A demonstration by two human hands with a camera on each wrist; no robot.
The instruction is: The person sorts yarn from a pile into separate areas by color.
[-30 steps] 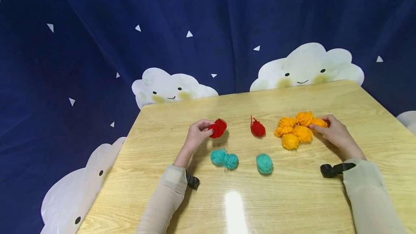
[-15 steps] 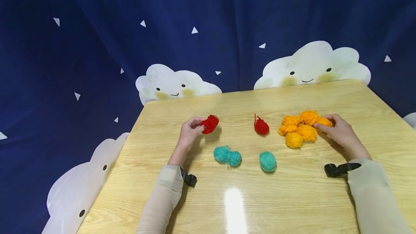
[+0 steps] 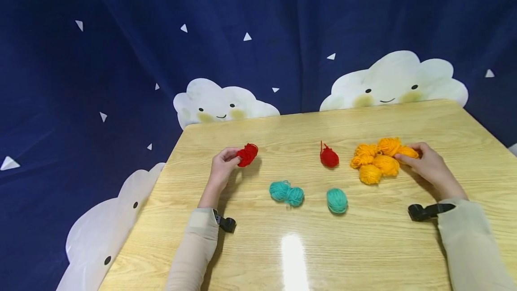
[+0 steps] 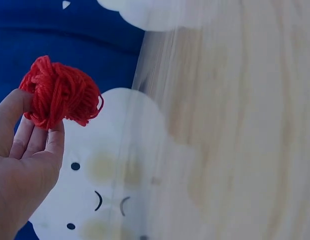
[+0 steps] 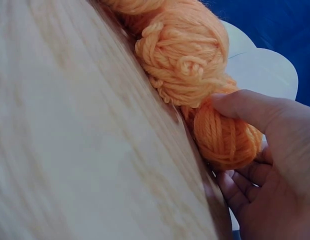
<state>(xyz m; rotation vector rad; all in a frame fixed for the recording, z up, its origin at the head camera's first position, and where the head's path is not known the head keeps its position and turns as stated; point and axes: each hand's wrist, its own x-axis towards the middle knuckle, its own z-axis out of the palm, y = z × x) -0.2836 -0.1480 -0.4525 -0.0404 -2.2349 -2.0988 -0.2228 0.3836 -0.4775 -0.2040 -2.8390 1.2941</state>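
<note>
A pale wood-grain worktop point(image 3: 355, 250) carries a cluster of orange yarn balls point(image 3: 384, 164) at right, a red yarn ball point(image 3: 329, 158) left of them, and, nearer the front, a turquoise double bundle point(image 3: 287, 193) near a turquoise ball point(image 3: 337, 200).

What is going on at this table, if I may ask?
A person's left hand holds a red yarn bundle over the left part of a wooden table. The right hand grips an orange ball at the right end of an orange cluster. Between the hands lies a separate red ball, and nearer the camera are a teal pair, side by side, and a single teal ball.
</note>
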